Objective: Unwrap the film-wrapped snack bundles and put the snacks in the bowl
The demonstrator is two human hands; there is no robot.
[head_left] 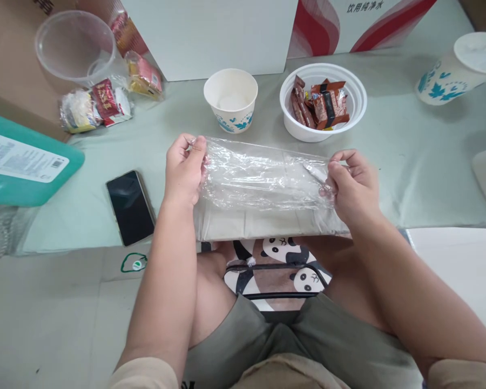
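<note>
Left hand and right hand both closed on clear plastic film, thumb and fingers pinching one end each. Film is stretched between them, crinkled and shiny, above the near edge of the green-covered table. White strip shows at the film just inside the right hand; can't tell if it's part of it.

Straight beyond the gap between hands: paper cup, upright, blue leaf print, nearer the left hand. White bowl is beyond the film on the right-hand side, with brown snack packets in it. Behind both, a large white panel; further right, a red-and-white carton with printed characters.

Far right, past the right hand: second leaf-print cup, something clear at its mouth.

Left of left hand: phone, dark screen up, close to the table edge. Further left, green container with white label. Beyond the left hand, out left: wrapped snacks in front of a clear tub.

Below the hands, between the legs: panda-print surface crossed by black bars.
</note>
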